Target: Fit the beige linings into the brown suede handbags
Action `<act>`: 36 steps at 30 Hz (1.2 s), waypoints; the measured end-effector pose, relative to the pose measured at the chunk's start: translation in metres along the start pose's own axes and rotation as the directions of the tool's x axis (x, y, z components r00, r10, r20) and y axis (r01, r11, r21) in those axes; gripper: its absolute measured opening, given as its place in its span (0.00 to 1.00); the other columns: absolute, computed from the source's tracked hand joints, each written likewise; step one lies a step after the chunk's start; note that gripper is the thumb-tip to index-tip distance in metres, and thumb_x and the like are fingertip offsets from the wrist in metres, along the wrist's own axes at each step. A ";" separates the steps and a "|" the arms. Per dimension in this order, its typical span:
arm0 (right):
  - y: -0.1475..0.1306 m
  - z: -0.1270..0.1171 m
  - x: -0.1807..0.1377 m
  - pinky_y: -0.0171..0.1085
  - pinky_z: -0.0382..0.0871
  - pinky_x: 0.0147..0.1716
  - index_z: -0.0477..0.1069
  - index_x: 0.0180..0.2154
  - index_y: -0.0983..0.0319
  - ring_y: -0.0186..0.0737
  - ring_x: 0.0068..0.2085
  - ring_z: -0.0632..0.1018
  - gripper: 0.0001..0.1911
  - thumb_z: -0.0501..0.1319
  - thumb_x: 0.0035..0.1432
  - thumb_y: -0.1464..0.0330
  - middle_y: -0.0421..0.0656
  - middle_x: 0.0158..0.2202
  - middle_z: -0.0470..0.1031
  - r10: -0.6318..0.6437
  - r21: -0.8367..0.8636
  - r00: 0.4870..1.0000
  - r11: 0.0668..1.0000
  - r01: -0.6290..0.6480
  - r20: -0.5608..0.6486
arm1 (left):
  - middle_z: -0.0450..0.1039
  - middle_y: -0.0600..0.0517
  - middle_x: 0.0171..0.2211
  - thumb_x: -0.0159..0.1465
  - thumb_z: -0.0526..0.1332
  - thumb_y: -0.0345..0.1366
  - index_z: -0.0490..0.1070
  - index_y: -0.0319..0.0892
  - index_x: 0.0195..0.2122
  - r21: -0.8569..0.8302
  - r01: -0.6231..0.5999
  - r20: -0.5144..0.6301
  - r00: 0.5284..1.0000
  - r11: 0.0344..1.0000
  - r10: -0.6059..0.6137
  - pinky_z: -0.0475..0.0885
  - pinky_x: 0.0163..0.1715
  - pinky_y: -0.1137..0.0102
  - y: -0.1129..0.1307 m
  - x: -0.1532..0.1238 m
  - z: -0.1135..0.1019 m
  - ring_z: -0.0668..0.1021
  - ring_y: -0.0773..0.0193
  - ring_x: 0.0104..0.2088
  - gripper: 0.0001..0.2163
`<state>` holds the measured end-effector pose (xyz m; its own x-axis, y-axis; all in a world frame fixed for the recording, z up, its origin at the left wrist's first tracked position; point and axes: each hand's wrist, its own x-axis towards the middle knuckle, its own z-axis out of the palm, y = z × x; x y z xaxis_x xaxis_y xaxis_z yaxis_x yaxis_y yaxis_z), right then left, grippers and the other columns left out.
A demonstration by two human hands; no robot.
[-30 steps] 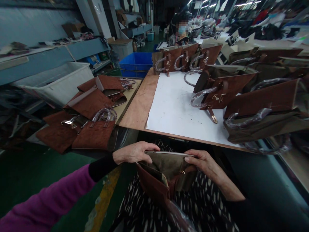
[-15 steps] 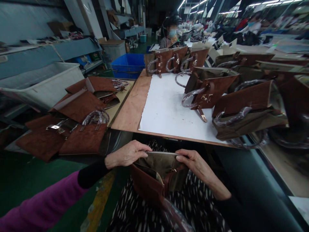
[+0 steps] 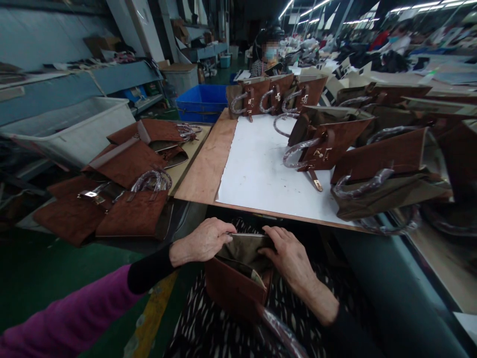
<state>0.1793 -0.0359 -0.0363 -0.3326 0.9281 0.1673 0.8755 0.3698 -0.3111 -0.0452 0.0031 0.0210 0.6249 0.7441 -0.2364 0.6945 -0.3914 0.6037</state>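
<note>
Between the thumb and fingers of the left hand [image 3: 204, 242], the far rim [image 3: 249, 235] of a brown handbag [image 3: 233, 288] is being pinched toward its left end. Toward the right end, the fingers of the right hand [image 3: 292, 256] are being laid over the rim, slightly bent, with the thumb apart from them on the near side; whether the rim is being pinched there cannot be told. The handbag is being supported on the lap, mouth open, and the greenish lining [image 3: 238, 251] is being exposed. For good handling, it seems advisable that the rim is being tensioned equally from both sides, and that the brown surface is being pressed only lightly, because it could be marked.

By the near panel and the right hand, a part of the inside is being hidden. Over the lap, a plastic-wrapped handle [image 3: 281, 330] is being hung toward the near side, where it could be caught.

Beyond the hands, the near edge of the wooden table [image 3: 204, 174] is being met; little room is being given there. On its white sheet [image 3: 257, 169], one upright handbag [image 3: 335, 141] is being displayed, with more crowded to the right. At the left, brown bags [image 3: 132, 214] are being piled; far behind, a blue bin [image 3: 201, 99] is being seen.
</note>
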 end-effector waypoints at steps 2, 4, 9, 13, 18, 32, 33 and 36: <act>0.001 0.001 0.005 0.42 0.65 0.40 0.72 0.40 0.59 0.44 0.39 0.72 0.10 0.60 0.53 0.69 0.44 0.37 0.75 0.029 0.051 0.999 0.998 -0.030 0.028 | 0.68 0.53 0.23 0.60 0.50 0.31 0.72 0.39 0.32 -0.010 -0.007 -0.002 1.000 1.000 0.007 0.58 0.28 0.75 -0.001 -0.001 0.000 0.69 0.67 0.27 0.11; 0.002 0.002 0.010 0.39 0.64 0.38 0.73 0.35 0.58 0.41 0.37 0.72 0.06 0.60 0.53 0.70 0.42 0.34 0.76 0.051 0.118 0.998 0.991 -0.056 0.046 | 0.66 0.54 0.22 0.60 0.50 0.31 0.72 0.39 0.31 -0.021 -0.008 -0.002 1.000 1.000 0.008 0.57 0.27 0.76 -0.003 -0.001 -0.001 0.68 0.68 0.26 0.11; 0.002 0.001 0.014 0.37 0.63 0.36 0.75 0.33 0.56 0.39 0.36 0.72 0.06 0.59 0.55 0.68 0.40 0.31 0.75 0.117 0.215 0.991 0.968 -0.130 0.071 | 0.66 0.54 0.22 0.60 0.50 0.31 0.72 0.39 0.32 -0.033 -0.003 0.003 1.000 0.999 0.003 0.56 0.26 0.75 -0.004 -0.001 -0.002 0.68 0.68 0.25 0.11; 0.002 -0.002 0.015 0.36 0.62 0.36 0.75 0.33 0.56 0.38 0.36 0.72 0.07 0.58 0.57 0.66 0.41 0.31 0.76 0.097 0.173 0.992 0.979 -0.109 0.074 | 0.64 0.54 0.21 0.60 0.49 0.32 0.73 0.39 0.32 -0.033 0.012 0.012 1.000 0.999 -0.012 0.56 0.25 0.76 -0.005 -0.001 -0.001 0.67 0.68 0.24 0.12; -0.006 -0.002 0.021 0.37 0.61 0.38 0.74 0.35 0.58 0.39 0.35 0.74 0.08 0.56 0.59 0.67 0.42 0.32 0.77 -0.051 0.047 0.995 0.998 0.047 0.085 | 0.66 0.54 0.22 0.59 0.51 0.33 0.73 0.39 0.32 -0.046 0.035 0.012 0.999 0.998 -0.035 0.57 0.26 0.76 -0.003 0.000 -0.001 0.68 0.68 0.25 0.11; -0.032 -0.002 0.043 0.32 0.61 0.31 0.72 0.31 0.61 0.36 0.32 0.75 0.10 0.53 0.60 0.70 0.41 0.29 0.76 -0.132 0.134 0.967 0.985 0.105 0.218 | 0.66 0.55 0.20 0.60 0.52 0.32 0.70 0.39 0.26 0.009 0.047 -0.017 0.999 0.999 -0.047 0.55 0.26 0.75 -0.003 0.000 -0.001 0.66 0.68 0.24 0.10; -0.033 -0.003 0.044 0.32 0.60 0.30 0.72 0.30 0.61 0.36 0.31 0.75 0.10 0.53 0.60 0.70 0.41 0.29 0.76 -0.135 0.127 0.965 0.986 0.108 0.227 | 0.65 0.55 0.19 0.60 0.53 0.33 0.70 0.39 0.25 0.023 0.049 -0.021 0.999 0.999 -0.048 0.55 0.26 0.75 -0.002 0.000 0.000 0.66 0.68 0.23 0.10; -0.036 -0.003 0.045 0.32 0.58 0.30 0.70 0.29 0.61 0.35 0.30 0.75 0.11 0.52 0.60 0.71 0.40 0.28 0.76 -0.151 0.129 0.960 0.984 0.123 0.237 | 0.64 0.55 0.18 0.60 0.55 0.36 0.69 0.39 0.23 0.077 0.054 -0.036 0.998 0.996 -0.051 0.53 0.24 0.74 -0.002 0.001 0.001 0.65 0.69 0.22 0.11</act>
<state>0.1342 -0.0074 -0.0146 -0.5349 0.8448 -0.0145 0.7750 0.4838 -0.4066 -0.0455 0.0044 0.0191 0.5754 0.7820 -0.2397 0.7525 -0.3913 0.5298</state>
